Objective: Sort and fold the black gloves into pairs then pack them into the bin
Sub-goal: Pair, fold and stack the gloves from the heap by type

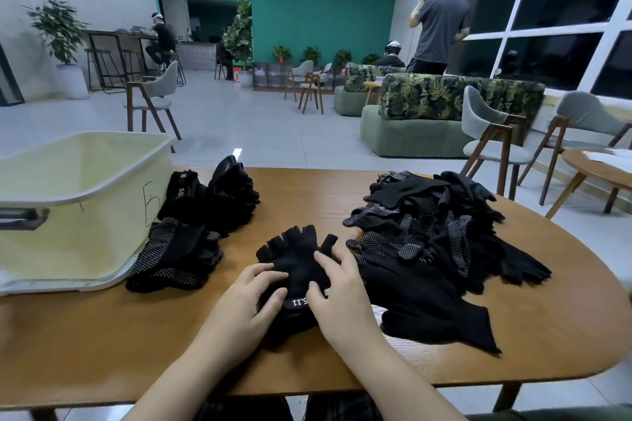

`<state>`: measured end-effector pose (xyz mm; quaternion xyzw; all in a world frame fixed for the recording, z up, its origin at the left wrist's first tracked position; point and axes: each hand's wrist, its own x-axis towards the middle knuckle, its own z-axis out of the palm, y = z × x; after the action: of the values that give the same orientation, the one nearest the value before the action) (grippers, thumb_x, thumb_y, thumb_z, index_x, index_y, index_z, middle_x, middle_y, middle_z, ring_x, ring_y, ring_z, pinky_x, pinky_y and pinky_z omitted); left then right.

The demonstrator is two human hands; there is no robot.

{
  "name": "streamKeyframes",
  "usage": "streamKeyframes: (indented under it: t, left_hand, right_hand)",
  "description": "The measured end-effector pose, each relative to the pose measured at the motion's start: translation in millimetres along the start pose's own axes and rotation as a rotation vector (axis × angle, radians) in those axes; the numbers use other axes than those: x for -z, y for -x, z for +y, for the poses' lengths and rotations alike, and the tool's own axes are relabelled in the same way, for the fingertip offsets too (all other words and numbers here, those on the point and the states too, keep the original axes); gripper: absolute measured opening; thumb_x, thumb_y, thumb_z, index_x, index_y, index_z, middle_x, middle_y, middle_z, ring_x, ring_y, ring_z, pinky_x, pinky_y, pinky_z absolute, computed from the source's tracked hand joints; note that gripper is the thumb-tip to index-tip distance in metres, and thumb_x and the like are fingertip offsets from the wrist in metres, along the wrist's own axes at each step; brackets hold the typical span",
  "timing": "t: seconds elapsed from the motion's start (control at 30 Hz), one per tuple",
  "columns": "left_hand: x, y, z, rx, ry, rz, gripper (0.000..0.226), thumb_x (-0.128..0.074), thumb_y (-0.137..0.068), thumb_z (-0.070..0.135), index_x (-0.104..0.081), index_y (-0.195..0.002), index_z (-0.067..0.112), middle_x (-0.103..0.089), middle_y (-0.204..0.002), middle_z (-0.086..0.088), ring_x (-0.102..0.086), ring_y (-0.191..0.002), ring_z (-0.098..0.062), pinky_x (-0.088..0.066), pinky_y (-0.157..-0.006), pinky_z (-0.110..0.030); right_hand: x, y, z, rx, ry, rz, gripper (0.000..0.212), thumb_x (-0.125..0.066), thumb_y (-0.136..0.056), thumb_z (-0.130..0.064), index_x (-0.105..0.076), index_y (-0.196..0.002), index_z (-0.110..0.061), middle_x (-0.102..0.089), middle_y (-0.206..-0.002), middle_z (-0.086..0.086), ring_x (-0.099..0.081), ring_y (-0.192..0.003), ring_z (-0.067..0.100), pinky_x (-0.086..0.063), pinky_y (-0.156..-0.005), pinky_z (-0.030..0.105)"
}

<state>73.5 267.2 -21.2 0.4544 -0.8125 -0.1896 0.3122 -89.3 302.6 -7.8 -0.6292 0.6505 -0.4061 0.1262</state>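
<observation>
We see our left hand (251, 297) with its fingers bent and spread, the tips pressing into the cuff end of a black fingerless glove (294, 260) on the wooden table (102, 345). Our right hand (337, 287) lies on the other side of the same glove, fingers curled, the thumb and forefinger pinching the cuff near a strip that reads 5.11. Both hands have hold of this one glove; whether a second glove lies under it we cannot tell. Its short finger stubs point away from us.

Just to the right, touching the glove and passing under our right wrist, sprawls a big loose heap of gloves (434, 243), some plain, some covered in white dots, with one long plain glove reaching toward the near edge of the table. To the left of our hands lies a small stack of dotted gloves (174, 256), resting against the bin (68, 202). Beyond that stack sit two bundles of plain gloves (219, 191), one showing the same 5.11 tag.

The bin is pale yellow plastic, standing at the left end of the table; what we see of its inside holds no gloves. A mark is drawn on its side and a dark handle shows at its left.

Past the table are chairs (489, 133), a green sofa (424, 113), potted plants and several people.
</observation>
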Motion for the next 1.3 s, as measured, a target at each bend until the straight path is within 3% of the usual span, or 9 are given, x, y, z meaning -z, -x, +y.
streamKeyframes:
  t: [0.13, 0.27, 0.4, 0.53, 0.67, 0.93, 1.07, 1.17, 1.3]
  left_hand:
    - [-1.7, -2.6, -2.4, 0.015, -0.036, -0.021, 0.033, -0.049, -0.095, 0.038, -0.050, -0.128, 0.040, -0.034, -0.140, 0.022, -0.035, -0.128, 0.002, -0.027, -0.098, -0.014]
    - [-3.1, -5.1, -4.7, 0.042, -0.036, -0.041, 0.035, -0.052, -0.094, 0.034, -0.051, -0.129, 0.035, -0.033, -0.141, 0.019, -0.031, -0.133, -0.002, -0.024, -0.106, -0.019]
    - [-0.9, -17.7, -2.6, 0.116, 0.071, 0.013, 0.031, -0.054, -0.093, 0.029, -0.053, -0.124, 0.028, -0.044, -0.124, 0.014, -0.050, -0.113, -0.005, -0.039, -0.095, -0.022]
    - [-1.4, -38.0, -0.2, 0.176, 0.091, 0.082, 0.029, -0.059, -0.091, 0.026, -0.055, -0.120, 0.022, -0.048, -0.113, 0.007, -0.055, -0.085, 0.000, -0.041, -0.080, -0.018]
    - [-5.2, -44.3, 5.8, 0.089, 0.067, 0.076, 0.028, -0.057, -0.089, 0.006, -0.061, -0.110, 0.025, -0.048, -0.106, 0.013, -0.052, -0.087, 0.000, -0.037, -0.076, -0.007]
    - [-8.3, -37.6, 5.0, -0.058, -0.001, 0.241, 0.042, -0.048, -0.077, -0.017, -0.070, -0.090, 0.016, -0.053, -0.091, 0.017, -0.047, -0.090, -0.012, -0.032, -0.080, -0.004]
    - [-9.1, -36.1, -2.8, -0.004, -0.088, 0.094, 0.038, -0.049, -0.081, -0.008, -0.070, -0.098, 0.019, -0.062, -0.101, 0.007, -0.047, -0.102, -0.017, -0.032, -0.086, -0.012]
    - [-6.1, -32.5, -9.3, -0.009, -0.146, 0.040, 0.023, -0.055, -0.090, 0.012, -0.069, -0.102, 0.024, -0.063, -0.108, 0.014, -0.043, -0.117, -0.012, -0.034, -0.101, -0.028]
    - [5.9, -21.2, -0.1, -0.183, -0.080, -0.009, 0.019, -0.057, -0.093, 0.023, -0.068, -0.109, 0.025, -0.055, -0.114, 0.023, -0.035, -0.123, 0.009, -0.023, -0.103, -0.009]
  right_hand:
    - [0.9, -1.8, 2.2, -0.044, 0.022, -0.083, 0.050, -0.051, -0.093, -0.016, -0.042, -0.142, -0.011, -0.023, -0.153, 0.002, -0.029, -0.138, 0.013, -0.031, -0.102, 0.013]
    - [1.8, -9.6, 3.4, -0.122, 0.052, -0.157, 0.051, -0.053, -0.091, -0.022, -0.045, -0.141, -0.012, -0.025, -0.154, 0.002, -0.034, -0.135, 0.021, -0.029, -0.103, 0.017]
    - [1.8, -7.2, 1.6, -0.099, 0.065, -0.172, 0.050, -0.054, -0.093, -0.028, -0.045, -0.141, -0.016, -0.024, -0.154, -0.001, -0.039, -0.131, 0.018, -0.034, -0.101, 0.017]
    - [6.3, -7.4, 4.5, -0.052, 0.038, -0.090, 0.041, -0.051, -0.096, -0.024, -0.051, -0.136, -0.014, -0.031, -0.150, -0.002, -0.039, -0.122, 0.003, -0.024, -0.091, -0.001]
    - [2.4, -7.9, 8.8, -0.050, 0.015, -0.095, 0.039, -0.051, -0.093, -0.015, -0.055, -0.132, -0.014, -0.031, -0.149, 0.002, -0.036, -0.134, 0.011, -0.034, -0.106, 0.021]
    - [5.1, -4.5, 11.9, -0.018, -0.056, -0.068, 0.044, -0.054, -0.092, -0.015, -0.050, -0.136, -0.014, -0.012, -0.157, -0.003, -0.032, -0.127, -0.003, -0.036, -0.099, 0.013]
    - [3.9, -3.2, 15.4, 0.063, 0.094, -0.041, 0.043, -0.053, -0.094, -0.025, -0.051, -0.135, -0.012, -0.017, -0.155, -0.003, -0.018, -0.140, 0.009, -0.022, -0.109, 0.014]
    - [7.8, -1.5, 16.1, 0.199, 0.203, -0.028, 0.048, -0.049, -0.093, -0.034, -0.053, -0.134, -0.011, -0.027, -0.155, -0.002, -0.012, -0.146, 0.013, -0.010, -0.115, 0.019]
    - [14.1, 3.5, 18.8, 0.217, 0.262, -0.193, 0.050, -0.043, -0.098, -0.039, -0.039, -0.144, -0.019, -0.040, -0.147, -0.006, -0.025, -0.141, 0.007, -0.012, -0.119, 0.027]
